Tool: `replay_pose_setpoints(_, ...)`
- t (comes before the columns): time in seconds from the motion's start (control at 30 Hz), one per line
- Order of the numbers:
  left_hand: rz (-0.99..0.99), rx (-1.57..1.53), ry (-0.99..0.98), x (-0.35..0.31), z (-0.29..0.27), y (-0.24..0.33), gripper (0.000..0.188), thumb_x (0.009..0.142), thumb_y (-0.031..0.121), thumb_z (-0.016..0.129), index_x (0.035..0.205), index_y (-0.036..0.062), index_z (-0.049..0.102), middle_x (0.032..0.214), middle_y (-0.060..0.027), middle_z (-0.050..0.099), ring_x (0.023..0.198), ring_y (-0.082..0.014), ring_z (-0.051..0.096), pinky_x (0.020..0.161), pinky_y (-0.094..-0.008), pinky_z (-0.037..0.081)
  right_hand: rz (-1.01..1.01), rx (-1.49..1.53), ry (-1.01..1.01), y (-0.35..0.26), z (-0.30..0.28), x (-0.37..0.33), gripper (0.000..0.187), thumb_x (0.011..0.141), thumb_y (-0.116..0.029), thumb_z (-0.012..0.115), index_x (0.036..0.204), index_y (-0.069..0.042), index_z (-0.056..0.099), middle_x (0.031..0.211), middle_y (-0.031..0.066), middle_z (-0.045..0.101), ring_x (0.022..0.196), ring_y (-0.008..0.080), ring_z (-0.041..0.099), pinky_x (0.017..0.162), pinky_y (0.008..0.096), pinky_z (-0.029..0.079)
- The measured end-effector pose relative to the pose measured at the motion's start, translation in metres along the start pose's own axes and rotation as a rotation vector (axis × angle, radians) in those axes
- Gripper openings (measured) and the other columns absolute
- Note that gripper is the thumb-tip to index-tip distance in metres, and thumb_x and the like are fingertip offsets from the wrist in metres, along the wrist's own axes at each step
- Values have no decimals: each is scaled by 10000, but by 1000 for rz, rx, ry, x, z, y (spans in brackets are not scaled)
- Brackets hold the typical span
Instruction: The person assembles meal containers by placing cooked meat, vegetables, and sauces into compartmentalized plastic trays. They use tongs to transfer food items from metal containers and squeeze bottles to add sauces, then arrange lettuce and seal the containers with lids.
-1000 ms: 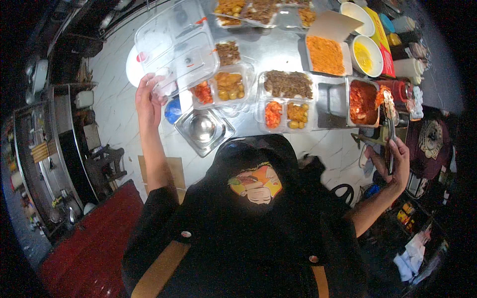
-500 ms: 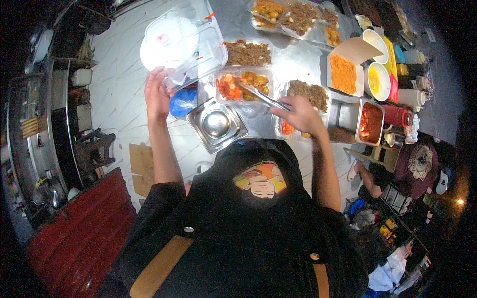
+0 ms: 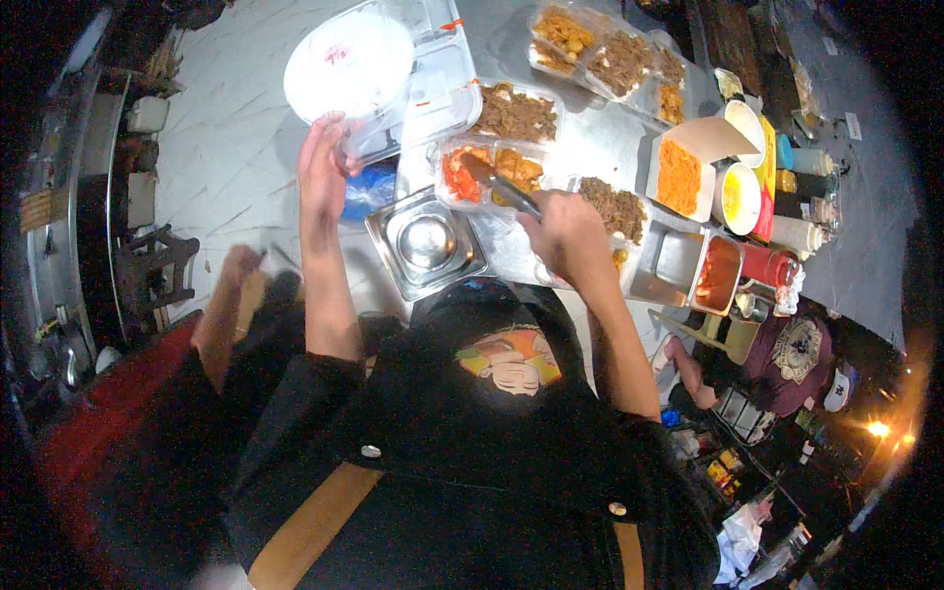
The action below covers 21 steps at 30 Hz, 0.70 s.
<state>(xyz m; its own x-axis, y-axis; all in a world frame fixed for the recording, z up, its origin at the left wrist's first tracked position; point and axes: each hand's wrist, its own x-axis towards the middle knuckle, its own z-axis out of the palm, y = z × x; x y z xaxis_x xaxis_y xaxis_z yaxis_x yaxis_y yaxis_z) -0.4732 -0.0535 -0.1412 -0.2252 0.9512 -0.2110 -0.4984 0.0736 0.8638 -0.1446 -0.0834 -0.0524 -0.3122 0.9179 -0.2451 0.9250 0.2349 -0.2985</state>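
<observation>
Tongs [image 3: 511, 194] and right hand [image 3: 570, 234] have swung away from the red-food pan at the right side of the frame, where they were a second ago, to the clear tray [image 3: 480, 206] just above the middle of the frame; another person's hand [image 3: 239, 264], blurred, has come into the left part of the frame since the last picture.

Right hand is closed around the tongs, whose tips reach into the tray between red food [image 3: 458, 181] and yellow-brown food [image 3: 518, 167]; whether they pinch a piece cannot be told. Left hand [image 3: 326, 167], toward the upper left, has fingers and thumb closed on the lower edge of a clear plastic lid [image 3: 442, 93]; a round white plate [image 3: 346, 74] shows through it.

Below the tray, a square metal pan [image 3: 426, 244] lies left of centre; a blue bag [image 3: 370, 192] is near the left wrist. Brown shredded meat [image 3: 516, 115] fills a box just above the tray; a similar box, with more meat [image 3: 610, 208], lies partly hidden behind the right hand.

Toward the right stand a paper box [image 3: 713, 141] of orange food [image 3: 680, 177], a white bowl [image 3: 755, 187] with something yellow in it, and the metal pan of red food [image 3: 726, 250]; a person in a maroon shirt [image 3: 787, 359] is at lower right.
</observation>
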Motion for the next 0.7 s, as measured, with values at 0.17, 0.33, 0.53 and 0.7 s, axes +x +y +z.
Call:
replay_pose_setpoints(0.17,-14,5,17,3,5,3,297,988,202,579,1233,38,542,1080,-122,691,636,-106,497,555,-265,388,-149,-62,58,5,12,-4,295,864,-286,699,816,3,662,837,240,682,793,404,687,741,497,564)
replay_pose_setpoints(0.33,-14,33,10,3,0,0,275,995,179,564,1231,39,546,1073,-124,697,623,-99,499,541,-257,394,-32,-50,59,0,2,7,256,864,-248,680,801,-1,655,772,237,665,723,409,678,709,491,564)
replay_pose_setpoints(0.53,-27,25,-20,4,0,-4,240,1011,170,566,1214,45,546,1065,-119,704,612,-92,521,529,-250,421,34,16,-33,-10,4,11,303,897,-266,676,855,33,684,823,263,687,791,432,683,766,507,555)
replay_pose_setpoints(0.7,-50,29,-53,11,3,-9,236,1007,164,571,1213,57,530,1066,-124,706,606,-97,521,523,-254,422,-6,150,37,4,22,7,332,916,-298,680,957,31,701,834,255,694,785,432,673,742,495,531)
